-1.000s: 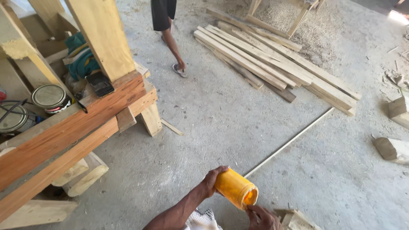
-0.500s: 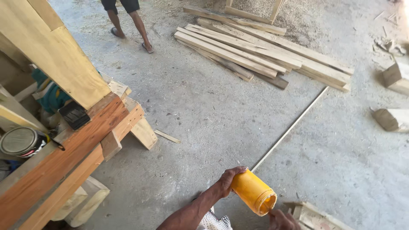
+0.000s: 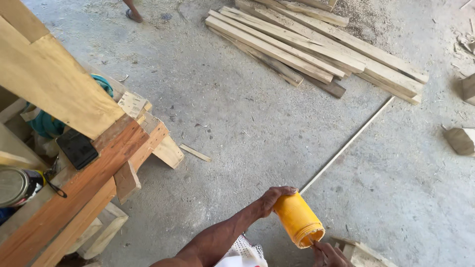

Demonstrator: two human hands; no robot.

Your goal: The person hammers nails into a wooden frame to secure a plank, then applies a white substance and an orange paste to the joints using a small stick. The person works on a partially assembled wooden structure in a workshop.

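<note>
Yellow plastic jar (image 3: 298, 219) low centre over concrete floor (image 3: 257, 123), tilted, open mouth toward right hand. Looks light, stiff, smooth, likely slippery; grip round body. Stacked planks (image 3: 316, 44) far top, wooden workbench (image 3: 84, 178) left. Left hand (image 3: 274, 197) fingers wrapped round jar base. Right hand (image 3: 329, 253) fingertips at rim, closure unclear.

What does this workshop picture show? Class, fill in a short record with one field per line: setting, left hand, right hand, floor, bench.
setting: concrete floor of a woodworking space
left hand: left hand grips the closed end of a yellow jar, tilted, mouth down-right
right hand: right hand at the jar's open mouth
floor: stack of planks, thin strip
bench: wooden bench with metal tin
</note>
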